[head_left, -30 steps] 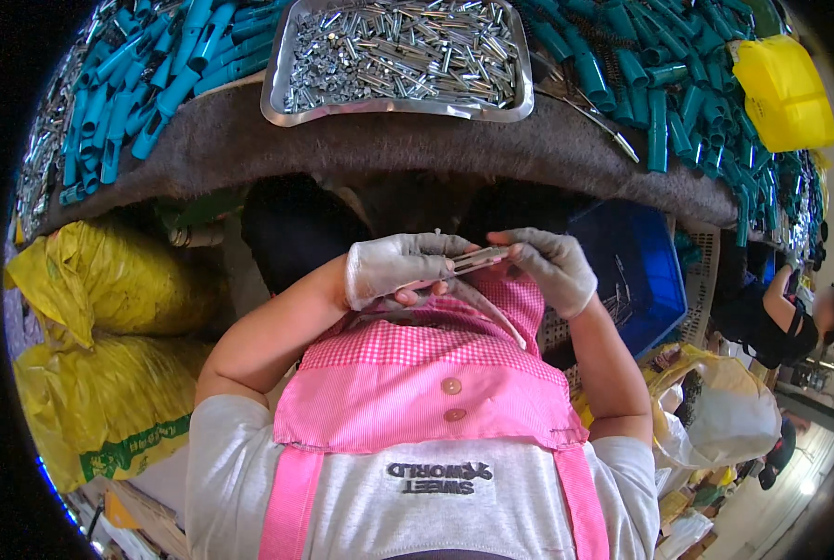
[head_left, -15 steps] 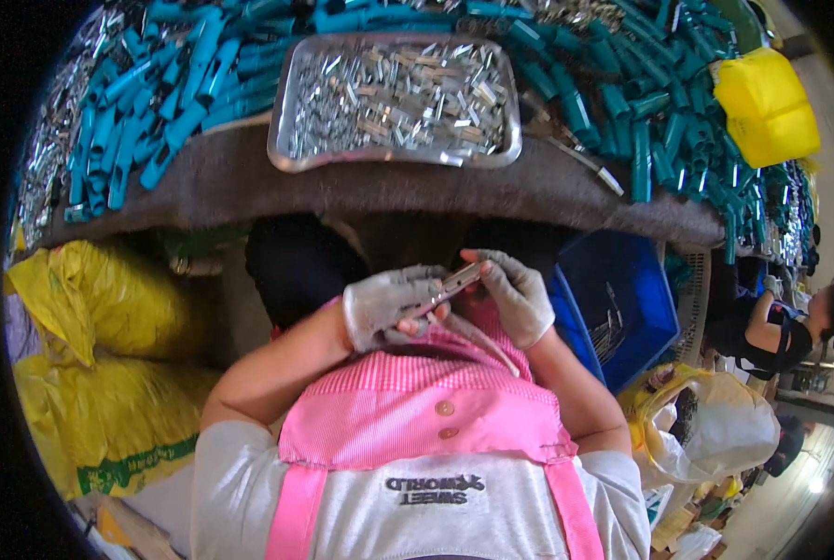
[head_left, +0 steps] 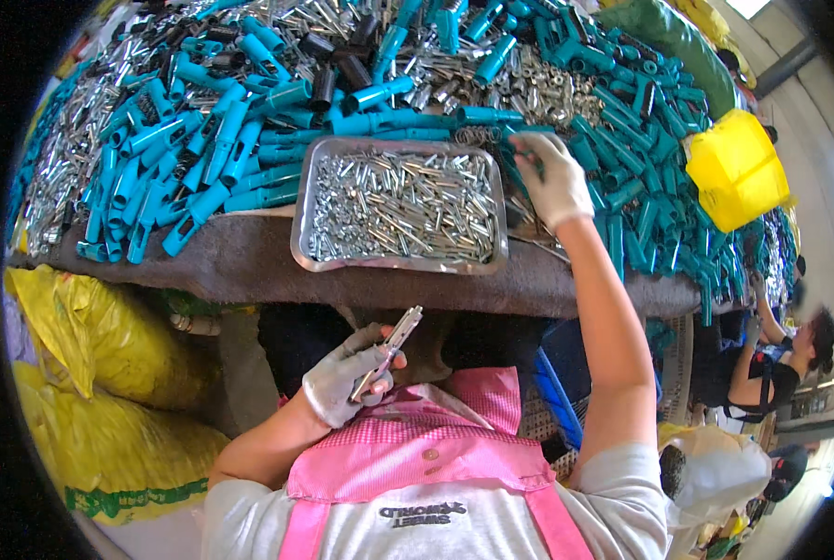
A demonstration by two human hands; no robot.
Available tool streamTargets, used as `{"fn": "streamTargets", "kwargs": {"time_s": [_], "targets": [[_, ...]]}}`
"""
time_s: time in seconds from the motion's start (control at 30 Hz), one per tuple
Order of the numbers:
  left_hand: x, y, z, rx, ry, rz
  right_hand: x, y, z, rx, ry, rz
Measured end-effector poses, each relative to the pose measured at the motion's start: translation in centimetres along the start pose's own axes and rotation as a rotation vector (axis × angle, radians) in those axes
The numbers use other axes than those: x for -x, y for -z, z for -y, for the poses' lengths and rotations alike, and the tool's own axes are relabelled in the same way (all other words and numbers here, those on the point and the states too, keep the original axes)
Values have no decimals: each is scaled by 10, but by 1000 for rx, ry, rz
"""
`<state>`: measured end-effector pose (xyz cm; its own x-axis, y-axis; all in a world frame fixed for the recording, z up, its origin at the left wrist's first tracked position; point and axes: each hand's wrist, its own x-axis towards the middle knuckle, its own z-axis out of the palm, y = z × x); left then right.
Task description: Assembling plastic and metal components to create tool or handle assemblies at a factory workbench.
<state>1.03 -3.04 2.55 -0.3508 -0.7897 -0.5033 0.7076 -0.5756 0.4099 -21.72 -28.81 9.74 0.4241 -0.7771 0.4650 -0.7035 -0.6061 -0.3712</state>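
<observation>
My gloved left hand [head_left: 340,378] is in front of my chest, its fingers closed round a slim silver metal part [head_left: 400,334] that points up and to the right. A thin rod also shows along the palm. My gloved right hand [head_left: 559,182] is stretched over the table, just right of a metal tray [head_left: 300,247] with small silver pins in it. Its thumb and fingers are bent but apart, and I see nothing between them. Near its fingertips lie dark coil springs [head_left: 476,136] and teal tubes [head_left: 489,116].
Teal slotted tubes [head_left: 198,217] and metal pieces are heaped over the table. A yellow plastic container [head_left: 736,171] stands at the right. Below the table edge are yellow sacks [head_left: 118,327] at left and a blue crate [head_left: 557,397] at right. A person [head_left: 771,359] works at far right.
My right hand has left the metal part and reached forward to the right of the tray. My left hand keeps the part, now lower and further left. The view has tilted toward the table.
</observation>
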Motion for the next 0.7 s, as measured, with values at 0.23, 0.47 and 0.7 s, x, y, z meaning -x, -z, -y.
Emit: {"fn": "streamTargets", "kwargs": {"time_s": [0.23,0.47,0.7], "targets": [[17,0,-15,-14,-82,-31,-74,-39,-57,203,135,91],[18,9,-21,61,-121,16,-67,-2,-80,-911,-784,266],[16,7,-43,-1,-231,53,-47,9,-67,-751,-656,305]]}}
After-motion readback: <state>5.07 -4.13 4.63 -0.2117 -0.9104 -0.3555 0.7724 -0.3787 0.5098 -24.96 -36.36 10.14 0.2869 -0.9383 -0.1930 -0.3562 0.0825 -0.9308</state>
